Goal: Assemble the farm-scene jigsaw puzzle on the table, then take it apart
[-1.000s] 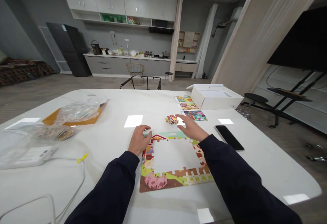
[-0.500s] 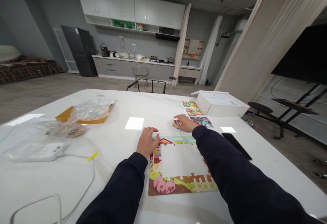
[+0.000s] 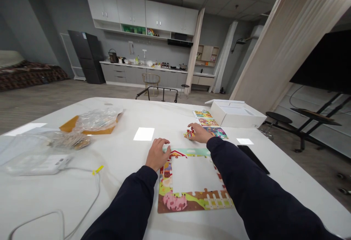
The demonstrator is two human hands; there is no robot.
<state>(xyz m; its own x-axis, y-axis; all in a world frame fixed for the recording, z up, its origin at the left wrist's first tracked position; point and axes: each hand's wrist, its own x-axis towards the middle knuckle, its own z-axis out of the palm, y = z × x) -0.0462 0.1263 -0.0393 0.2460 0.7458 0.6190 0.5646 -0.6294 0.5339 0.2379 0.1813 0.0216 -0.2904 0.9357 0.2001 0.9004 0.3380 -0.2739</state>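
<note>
Lying on the white glossy tabletop (image 3: 117, 196): one open white cardboard box (image 3: 241, 120), its end marking too small to read; one farm-scene jigsaw border (image 3: 193, 204) of printed pieces, toothed inner edges framing white surface. Left hand (image 3: 158, 155): fingers curved, thumb apart, at its upper-left corner. Right hand (image 3: 201, 134): curled at a small multicoloured puzzle-piece pile (image 3: 187, 135) beyond; pinch cannot be told.
</note>
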